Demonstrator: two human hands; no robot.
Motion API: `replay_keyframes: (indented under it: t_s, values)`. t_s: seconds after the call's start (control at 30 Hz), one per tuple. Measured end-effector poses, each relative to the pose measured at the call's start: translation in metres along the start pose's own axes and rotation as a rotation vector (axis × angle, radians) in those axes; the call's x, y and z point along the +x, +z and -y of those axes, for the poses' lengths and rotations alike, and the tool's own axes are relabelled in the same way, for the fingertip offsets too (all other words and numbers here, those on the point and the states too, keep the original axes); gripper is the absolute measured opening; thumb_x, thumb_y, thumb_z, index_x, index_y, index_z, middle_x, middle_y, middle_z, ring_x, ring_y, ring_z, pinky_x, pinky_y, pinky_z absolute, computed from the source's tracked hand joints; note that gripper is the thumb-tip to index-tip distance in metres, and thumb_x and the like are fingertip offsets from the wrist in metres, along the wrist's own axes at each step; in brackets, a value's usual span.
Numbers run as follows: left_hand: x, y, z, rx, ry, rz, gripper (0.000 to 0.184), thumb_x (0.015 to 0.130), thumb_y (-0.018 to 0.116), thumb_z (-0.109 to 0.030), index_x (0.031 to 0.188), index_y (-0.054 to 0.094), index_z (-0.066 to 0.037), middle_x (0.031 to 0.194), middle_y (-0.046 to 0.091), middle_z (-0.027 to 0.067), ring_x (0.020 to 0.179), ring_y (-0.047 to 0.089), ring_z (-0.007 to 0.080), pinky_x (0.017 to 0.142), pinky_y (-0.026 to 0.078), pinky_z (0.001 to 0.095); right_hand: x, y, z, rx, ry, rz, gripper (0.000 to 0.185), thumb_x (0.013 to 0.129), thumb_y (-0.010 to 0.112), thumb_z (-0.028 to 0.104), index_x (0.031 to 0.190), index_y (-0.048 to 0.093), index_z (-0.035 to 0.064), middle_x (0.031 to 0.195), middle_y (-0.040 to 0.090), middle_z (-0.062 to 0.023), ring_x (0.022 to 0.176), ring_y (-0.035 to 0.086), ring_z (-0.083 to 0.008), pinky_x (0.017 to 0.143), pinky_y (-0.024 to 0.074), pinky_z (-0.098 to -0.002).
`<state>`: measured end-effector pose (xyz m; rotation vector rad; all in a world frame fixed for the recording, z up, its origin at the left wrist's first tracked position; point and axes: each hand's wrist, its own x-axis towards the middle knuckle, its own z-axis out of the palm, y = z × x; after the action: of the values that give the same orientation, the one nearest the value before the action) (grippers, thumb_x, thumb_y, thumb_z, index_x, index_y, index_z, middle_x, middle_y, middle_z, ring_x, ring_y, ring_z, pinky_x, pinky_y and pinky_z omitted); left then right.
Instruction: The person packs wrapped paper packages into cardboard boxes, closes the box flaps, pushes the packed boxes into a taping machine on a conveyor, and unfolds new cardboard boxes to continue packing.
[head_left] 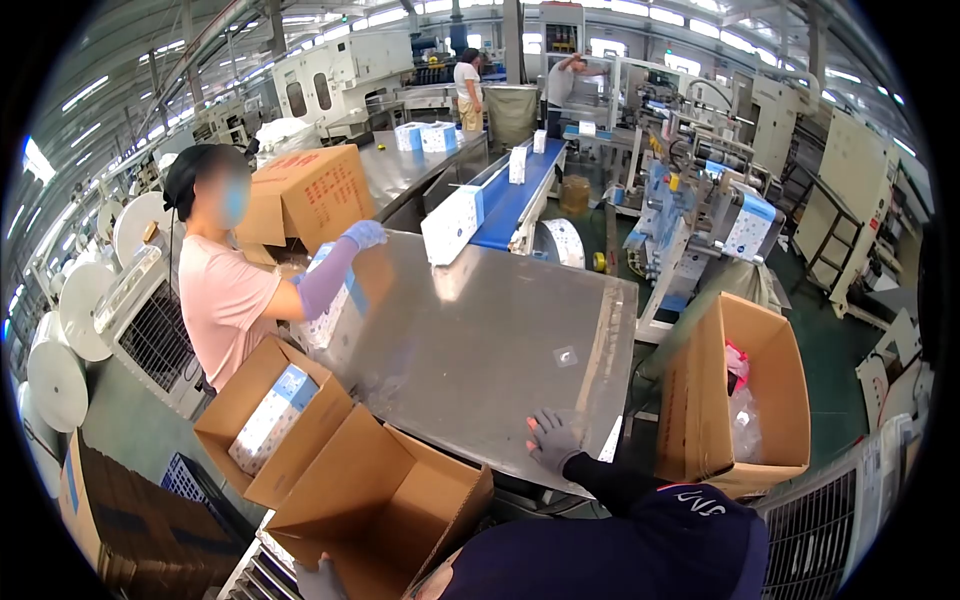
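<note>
My right hand (552, 440), in a grey glove with bare fingertips, rests on the near edge of the metal table (470, 340), fingers spread and holding nothing. At the bottom of the view my left hand (320, 578), also gloved in grey, grips the near wall of an open cardboard box (420, 490); part of that hand is cut off by the frame. The box's visible inside shows bare cardboard. Beside it on the left, a second open cardboard box (325, 390) holds a blue-and-white pack (272, 418).
A co-worker (225, 290) with purple sleeves handles blue-and-white packs at the table's left. More packs (455, 225) ride a blue conveyor (515, 195) toward the table. A tall carton (690, 400) with plastic stands right. Flattened cardboard (150, 530) is stacked lower left.
</note>
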<state>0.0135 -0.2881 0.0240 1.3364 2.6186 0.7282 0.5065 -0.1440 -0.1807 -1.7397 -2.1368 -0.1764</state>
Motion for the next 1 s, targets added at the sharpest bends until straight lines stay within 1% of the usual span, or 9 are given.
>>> replay_keyframes:
  t_s: [0.13,0.3,0.4,0.47,0.6,0.77,0.87,1.0]
  values:
    - [0.002,0.005,0.007,0.055,-0.015,-0.037,0.071,0.086,0.062,-0.060,0.112,0.062,0.006,0.094,0.067,0.0290,0.085,0.062,0.0466,0.072,0.049,0.0500,0.003,-0.003,0.002,0.001,-0.028,-0.045,0.056,0.087,0.063,0.033,0.133,0.054,0.0012,0.137,0.050,-0.0219,0.132,0.043,-0.0408,0.110,0.0332,-0.0518]
    - [0.005,0.005,0.009,0.069,-0.055,0.008,0.076,0.085,0.062,-0.062,0.113,0.061,0.008,0.094,0.067,0.0306,0.086,0.063,0.0470,0.074,0.049,0.0509,0.002,-0.006,0.002,0.022,-0.036,-0.045,0.054,0.087,0.063,0.032,0.131,0.056,0.0010,0.136,0.051,-0.0226,0.131,0.044,-0.0413,0.109,0.0337,-0.0527]
    - [0.003,0.005,0.006,0.044,-0.043,-0.068,0.075,0.085,0.063,-0.062,0.114,0.062,0.007,0.095,0.067,0.0306,0.087,0.062,0.0477,0.075,0.049,0.0514,0.001,-0.007,0.003,0.037,-0.023,-0.029,0.054,0.088,0.062,0.033,0.132,0.055,0.0010,0.136,0.051,-0.0230,0.131,0.044,-0.0414,0.109,0.0336,-0.0528]
    - [0.005,0.002,0.003,0.053,-0.061,-0.045,0.073,0.085,0.063,-0.061,0.115,0.062,0.006,0.095,0.067,0.0305,0.088,0.062,0.0480,0.076,0.048,0.0516,0.002,-0.007,0.003,0.032,-0.022,-0.024,0.055,0.089,0.062,0.033,0.133,0.054,0.0009,0.137,0.050,-0.0231,0.132,0.044,-0.0417,0.110,0.0332,-0.0528]
    - [0.009,-0.002,0.006,0.017,-0.076,0.046,0.070,0.084,0.064,-0.060,0.114,0.063,0.003,0.097,0.066,0.0302,0.090,0.061,0.0482,0.077,0.048,0.0518,0.002,-0.002,0.003,-0.038,-0.025,-0.044,0.057,0.091,0.059,0.037,0.136,0.053,0.0029,0.135,0.053,-0.0202,0.133,0.044,-0.0390,0.111,0.0313,-0.0520]
    - [0.009,-0.005,0.003,-0.006,-0.069,0.023,0.068,0.084,0.064,-0.059,0.111,0.064,0.003,0.095,0.066,0.0302,0.088,0.061,0.0479,0.076,0.048,0.0519,0.001,0.001,0.001,-0.037,-0.011,-0.007,0.059,0.091,0.057,0.039,0.137,0.052,0.0031,0.138,0.052,-0.0199,0.134,0.043,-0.0385,0.112,0.0306,-0.0526]
    - [0.011,-0.002,0.008,-0.011,-0.078,0.021,0.067,0.084,0.064,-0.059,0.110,0.063,0.003,0.095,0.066,0.0304,0.088,0.061,0.0479,0.076,0.048,0.0522,0.002,-0.001,0.002,0.007,-0.008,0.028,0.059,0.091,0.060,0.035,0.137,0.050,-0.0003,0.140,0.047,-0.0250,0.135,0.040,-0.0436,0.113,0.0309,-0.0538]
    - [0.013,-0.003,0.009,-0.066,-0.071,0.047,0.068,0.084,0.065,-0.058,0.112,0.063,0.004,0.096,0.066,0.0310,0.089,0.061,0.0480,0.078,0.047,0.0522,0.002,-0.003,0.003,-0.017,-0.011,0.014,0.058,0.091,0.060,0.035,0.137,0.050,0.0000,0.140,0.048,-0.0247,0.136,0.040,-0.0436,0.113,0.0302,-0.0540]
